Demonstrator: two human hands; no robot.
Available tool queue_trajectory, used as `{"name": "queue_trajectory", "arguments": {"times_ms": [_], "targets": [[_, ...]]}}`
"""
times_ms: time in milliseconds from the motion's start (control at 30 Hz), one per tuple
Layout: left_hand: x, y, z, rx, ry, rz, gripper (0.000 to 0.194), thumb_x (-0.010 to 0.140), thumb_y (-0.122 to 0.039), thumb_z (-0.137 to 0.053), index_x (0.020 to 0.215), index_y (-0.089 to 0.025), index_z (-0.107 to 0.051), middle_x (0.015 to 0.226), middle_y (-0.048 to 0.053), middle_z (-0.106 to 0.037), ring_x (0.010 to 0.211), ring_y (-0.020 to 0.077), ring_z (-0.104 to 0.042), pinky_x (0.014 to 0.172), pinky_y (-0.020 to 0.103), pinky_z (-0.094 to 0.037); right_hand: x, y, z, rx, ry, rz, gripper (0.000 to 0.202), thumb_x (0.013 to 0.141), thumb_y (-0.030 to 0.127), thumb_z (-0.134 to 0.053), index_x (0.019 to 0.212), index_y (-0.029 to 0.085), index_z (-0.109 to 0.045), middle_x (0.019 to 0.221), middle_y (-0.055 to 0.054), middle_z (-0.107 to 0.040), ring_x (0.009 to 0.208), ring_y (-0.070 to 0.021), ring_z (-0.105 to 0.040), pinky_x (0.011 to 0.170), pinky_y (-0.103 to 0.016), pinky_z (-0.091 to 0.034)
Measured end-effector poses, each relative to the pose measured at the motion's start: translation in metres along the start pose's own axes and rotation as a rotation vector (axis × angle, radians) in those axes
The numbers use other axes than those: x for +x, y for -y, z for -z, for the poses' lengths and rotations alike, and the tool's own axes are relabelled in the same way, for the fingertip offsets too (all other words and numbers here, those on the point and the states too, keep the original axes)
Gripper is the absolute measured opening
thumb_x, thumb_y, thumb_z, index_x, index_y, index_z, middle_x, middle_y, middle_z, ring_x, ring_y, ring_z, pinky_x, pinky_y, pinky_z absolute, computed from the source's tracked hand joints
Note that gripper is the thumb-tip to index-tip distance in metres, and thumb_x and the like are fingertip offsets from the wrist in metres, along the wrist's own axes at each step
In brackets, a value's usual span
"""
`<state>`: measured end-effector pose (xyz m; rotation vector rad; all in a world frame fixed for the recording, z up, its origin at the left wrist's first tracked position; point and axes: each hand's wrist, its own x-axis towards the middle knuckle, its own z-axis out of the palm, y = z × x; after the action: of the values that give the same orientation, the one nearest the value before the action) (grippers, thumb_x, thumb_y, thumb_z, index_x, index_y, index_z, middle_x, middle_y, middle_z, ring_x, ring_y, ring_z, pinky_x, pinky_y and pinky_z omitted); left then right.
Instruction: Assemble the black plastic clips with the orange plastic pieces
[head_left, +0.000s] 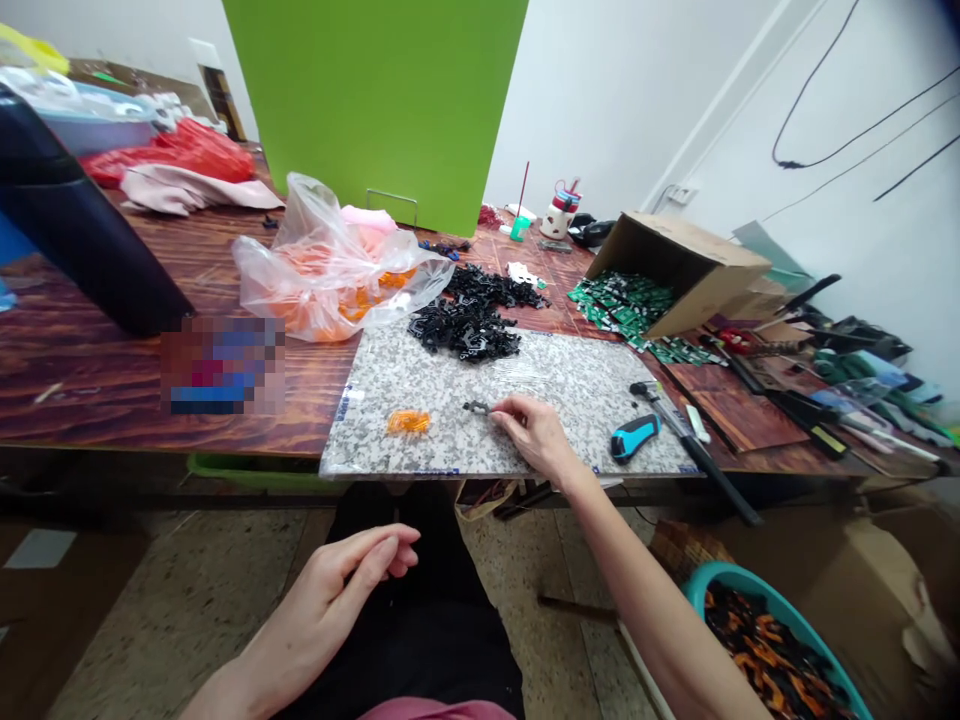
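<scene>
My right hand [531, 432] reaches over the speckled board [375, 390], its thumb and fingers closed on one end of a small black plastic part [475, 407]. My left hand [358, 575] is above my lap, in front of the table edge, with its fingers curled together; whether anything is inside them is hidden. A small group of orange plastic parts [408, 422] lies on the board to the left of the right hand. Behind that hand is a heap of black plastic parts [472, 325]. A blue and black tool handle [634, 438] and a hammer-like tool [686, 440] lie to its right.
A clear plastic bag [300, 290] of orange parts stands left of the black heap. A tipped cardboard box [686, 265] spills green-and-white pieces [626, 300]. A dark bottle [82, 220] stands at left. A turquoise basin [701, 580] of black and orange parts is below right.
</scene>
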<state>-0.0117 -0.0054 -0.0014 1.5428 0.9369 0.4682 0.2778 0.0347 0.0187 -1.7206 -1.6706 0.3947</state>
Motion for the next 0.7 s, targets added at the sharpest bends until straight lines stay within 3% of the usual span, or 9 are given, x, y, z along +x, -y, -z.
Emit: {"name": "queue_trajectory", "arguments": {"times_ms": [67, 167, 300, 467, 700], "targets": [[0.007, -0.002, 0.0, -0.062, -0.016, -0.017, 0.035, 0.093, -0.042, -0.043, 0.122, -0.027, -0.057, 0.106, 0.002, -0.069, 0.089, 0.0171, -0.063, 0.08, 0.023, -0.048, -0.012, 0.022, 0.006, 0.156, 0.107, -0.033, 0.016, 0.085, 0.031, -0.057, 0.082, 0.017, -0.065, 0.069, 0.0, -0.061, 0.062, -0.0122, -0.052, 0.059, -0.024, -0.04], [0.019, -0.009, -0.001, -0.139, -0.015, -0.059, 0.041, 0.093, -0.043, -0.042, 0.13, -0.028, -0.05, 0.114, 0.003, -0.065, 0.081, 0.0151, -0.061, 0.079, 0.025, -0.048, -0.034, 0.056, 0.01, 0.565, 0.354, -0.157, 0.024, 0.084, 0.04, -0.059, 0.084, 0.016, -0.063, 0.07, 0.001, -0.058, 0.062, -0.0099, -0.05, 0.058, -0.021, -0.038], [0.032, -0.02, 0.0, -0.178, 0.028, -0.089, 0.042, 0.091, -0.047, -0.043, 0.119, -0.022, -0.062, 0.084, 0.003, -0.071, 0.073, 0.0162, -0.059, 0.074, 0.025, -0.047, -0.05, 0.078, 0.002, 0.844, 0.544, -0.311, 0.038, 0.078, 0.052, -0.063, 0.078, 0.014, -0.061, 0.067, 0.001, -0.056, 0.058, -0.008, -0.047, 0.056, -0.021, -0.037], [0.047, -0.018, 0.002, -0.348, -0.062, 0.037, 0.044, 0.082, -0.053, -0.055, 0.098, -0.017, -0.073, 0.07, 0.005, -0.071, 0.061, 0.0166, -0.058, 0.062, 0.025, -0.047, -0.038, 0.079, -0.008, 0.828, 0.52, -0.386, 0.043, 0.075, 0.056, -0.062, 0.072, 0.014, -0.06, 0.064, 0.001, -0.055, 0.056, -0.0075, -0.046, 0.053, -0.019, -0.035], [0.069, -0.002, 0.018, -0.638, -0.096, 0.239, 0.049, 0.07, -0.061, -0.065, 0.087, -0.016, -0.077, 0.062, 0.008, -0.072, 0.056, 0.0195, -0.06, 0.054, 0.028, -0.049, 0.003, 0.084, -0.019, 0.467, 0.5, -0.294, 0.027, 0.086, 0.039, -0.056, 0.079, 0.015, -0.066, 0.059, 0.004, -0.051, 0.053, -0.0075, -0.039, 0.049, -0.02, -0.029]]}}
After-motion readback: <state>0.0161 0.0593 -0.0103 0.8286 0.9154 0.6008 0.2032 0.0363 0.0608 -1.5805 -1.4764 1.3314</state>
